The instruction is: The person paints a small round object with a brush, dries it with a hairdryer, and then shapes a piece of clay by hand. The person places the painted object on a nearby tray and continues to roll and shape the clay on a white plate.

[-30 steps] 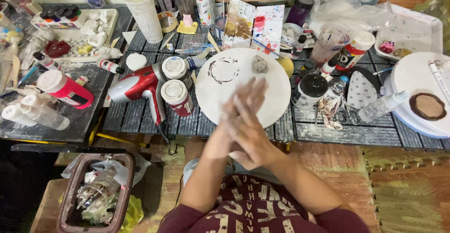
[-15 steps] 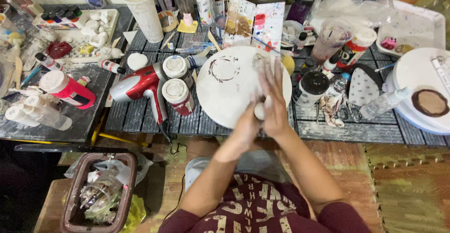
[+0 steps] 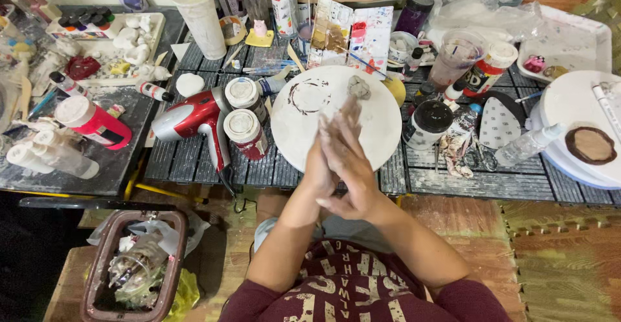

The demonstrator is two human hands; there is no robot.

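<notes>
the left hand (image 3: 318, 166) and the right hand (image 3: 349, 160) are pressed flat together, palm to palm, in the middle of the frame, fingers pointing up and slightly right toward the top of the picture. whether anything lies between the palms cannot be told. both are dusted pale and hang over the lower rim of a round white board (image 3: 304, 134) on the slatted desk (image 3: 446, 179).

on the board, near its upper edge, sits a small grey lump of clay (image 3: 359, 87), roughly upright, just beyond the fingertips and not touching them. to its left is a brown ring stain (image 3: 309, 95).

left of the board lie two round jars with white lids (image 3: 242, 126) and a red hair dryer (image 3: 194, 116), its nozzle pointing to the lower left and its handle toward the bottom of the frame. to the right stands a dark-lidded jar (image 3: 432, 121), close to the board's edge. above the board is a rectangular paint palette (image 3: 352, 34) with mixed colours.

the bare board between the stain and the hands is the main open room; the rest of the desk is crowded. a red bottle (image 3: 94, 122) lies at mid left, and a bin of rubbish (image 3: 136, 267) stands at the lower left.
</notes>
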